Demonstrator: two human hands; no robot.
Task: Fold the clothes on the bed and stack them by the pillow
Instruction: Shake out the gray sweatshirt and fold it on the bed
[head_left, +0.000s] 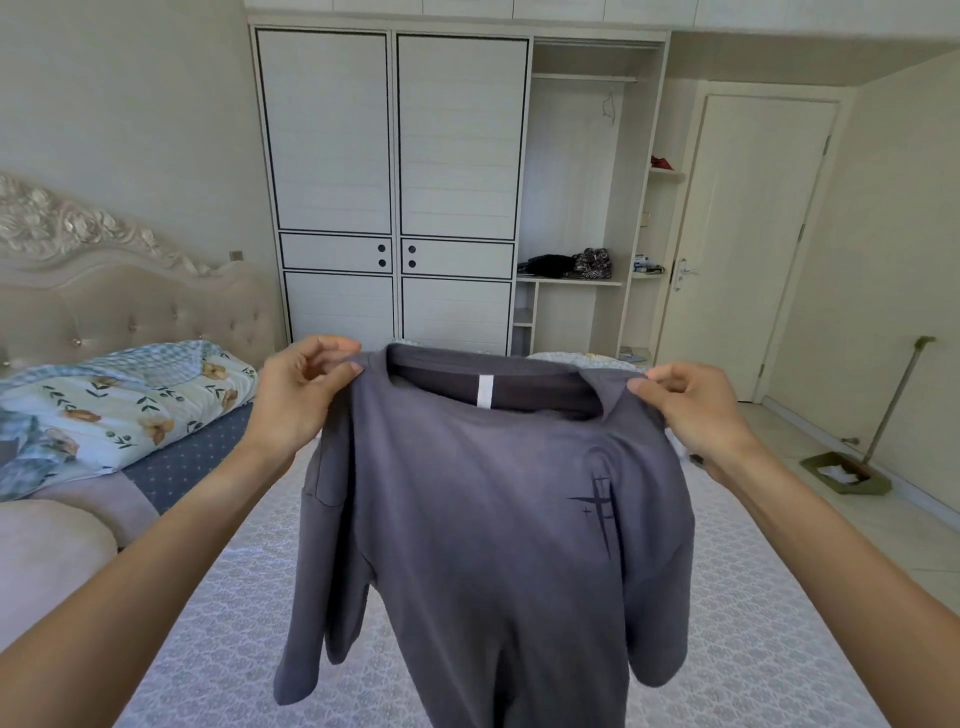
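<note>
shirt (483, 519): one, gray, held up in the air over the bed (234, 613), near the middle | left hand (301, 387): pinches the shirt's left shoulder | right hand (691, 402): pinches its right shoulder | quilt (124, 400): one, flowered, far left on the bed | wardrobe (395, 182): one, far, two big doors

We lose the grey shirt's (483, 545) hem below the picture's bottom edge, and the shirt hides the bed's (223, 597) middle from us.
</note>
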